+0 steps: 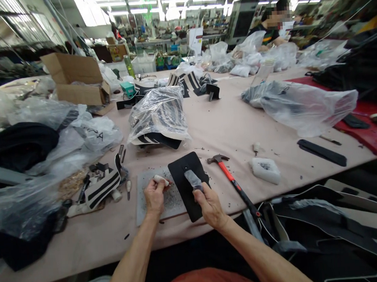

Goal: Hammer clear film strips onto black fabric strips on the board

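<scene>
Over a grey board strewn with dark bits, my left hand is closed around a small white-wrapped handle. My right hand pinches a plastic-wrapped tab that lies against a flat black panel. The panel is tilted over the board's right part, its edge near the left fingers. To the right of the panel a claw hammer with a red and black handle rests on the pink-covered table. The far end of the left-hand tool is hidden.
A plastic-wrapped striped stack stands behind the board. Striped pieces and scraps lie at the left, near an open cardboard box. At the right are a white block, a black strip and a plastic bag. A person is at the back.
</scene>
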{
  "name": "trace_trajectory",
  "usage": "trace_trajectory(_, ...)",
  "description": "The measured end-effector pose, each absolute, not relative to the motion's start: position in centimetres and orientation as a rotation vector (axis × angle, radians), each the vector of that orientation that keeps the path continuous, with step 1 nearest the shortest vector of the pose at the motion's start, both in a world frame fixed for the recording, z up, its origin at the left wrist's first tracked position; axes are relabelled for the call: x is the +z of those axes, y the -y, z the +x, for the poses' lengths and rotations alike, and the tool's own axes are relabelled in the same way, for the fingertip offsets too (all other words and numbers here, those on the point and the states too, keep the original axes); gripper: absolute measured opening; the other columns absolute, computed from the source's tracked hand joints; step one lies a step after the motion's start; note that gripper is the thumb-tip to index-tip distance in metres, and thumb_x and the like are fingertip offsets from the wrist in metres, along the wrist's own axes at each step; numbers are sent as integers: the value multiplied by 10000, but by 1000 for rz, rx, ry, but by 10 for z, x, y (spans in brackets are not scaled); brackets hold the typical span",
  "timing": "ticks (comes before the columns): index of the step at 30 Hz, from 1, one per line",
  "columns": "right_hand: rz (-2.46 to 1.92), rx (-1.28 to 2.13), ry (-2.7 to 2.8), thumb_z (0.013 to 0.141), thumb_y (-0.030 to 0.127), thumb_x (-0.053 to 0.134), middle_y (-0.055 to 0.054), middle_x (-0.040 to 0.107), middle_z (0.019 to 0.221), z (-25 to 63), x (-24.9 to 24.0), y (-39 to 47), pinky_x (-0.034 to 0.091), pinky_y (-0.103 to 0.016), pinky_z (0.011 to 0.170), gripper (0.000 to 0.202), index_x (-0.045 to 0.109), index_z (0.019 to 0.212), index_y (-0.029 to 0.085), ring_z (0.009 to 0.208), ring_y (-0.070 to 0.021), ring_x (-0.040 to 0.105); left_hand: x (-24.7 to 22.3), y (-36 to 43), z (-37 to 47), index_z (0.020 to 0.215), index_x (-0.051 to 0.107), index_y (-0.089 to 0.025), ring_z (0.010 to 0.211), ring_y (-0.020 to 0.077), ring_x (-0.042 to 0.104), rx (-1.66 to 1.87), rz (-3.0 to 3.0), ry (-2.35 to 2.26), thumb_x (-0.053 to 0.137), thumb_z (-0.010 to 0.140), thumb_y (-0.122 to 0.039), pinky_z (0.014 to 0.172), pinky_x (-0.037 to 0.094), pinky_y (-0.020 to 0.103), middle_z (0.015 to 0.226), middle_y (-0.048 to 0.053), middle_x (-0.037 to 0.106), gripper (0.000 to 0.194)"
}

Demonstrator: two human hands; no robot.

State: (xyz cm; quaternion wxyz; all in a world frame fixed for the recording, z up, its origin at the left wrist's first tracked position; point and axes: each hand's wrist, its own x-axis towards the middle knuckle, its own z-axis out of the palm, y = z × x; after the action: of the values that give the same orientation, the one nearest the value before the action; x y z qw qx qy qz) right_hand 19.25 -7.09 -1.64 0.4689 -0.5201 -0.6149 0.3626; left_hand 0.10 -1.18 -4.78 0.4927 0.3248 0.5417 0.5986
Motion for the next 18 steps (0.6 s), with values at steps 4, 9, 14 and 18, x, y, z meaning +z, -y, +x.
trace_trajectory(4, -1248, 946, 1439, 995, 454, 386, 13, 487, 695, 185, -22, 74, 384, -273, 606, 325, 504, 804, 219, 625, -144, 466, -41, 15, 5, 809, 633, -165, 775, 216, 699, 1452, 673, -1194, 850, 637, -527, 710, 580, 315, 796, 50, 716, 456)
trace_trajectory(9, -1236, 954, 1430, 999, 437, 404, 3, 520, 733, 182, -25, 75, 401, -275, 639, 306, 531, 834, 212, 665, -147, 491, -25, 22, 5, 839, 654, -183, 845, 221, 685, 1396, 651, -1018, 872, 639, -502, 767, 561, 330, 940, 71, 730, 435)
trace_trajectory(14, -1180, 996, 1466, 1004, 425, 401, 3, 513, 751, 174, -20, 78, 411, -275, 653, 297, 553, 863, 212, 685, -148, 494, -13, 27, 15, 809, 694, -171, 668, 139, 561, 1265, 908, -1025, 855, 694, -465, 662, 478, 249, 724, 5, 639, 354)
trace_trajectory(18, -1133, 996, 1455, 1004, 421, 396, -19, 554, 809, 175, -9, 77, 433, -282, 671, 300, 584, 912, 206, 723, -154, 515, -14, 15, 28, 753, 679, -160, 659, 124, 520, 1317, 916, -1111, 864, 668, -479, 648, 442, 231, 693, -5, 618, 378)
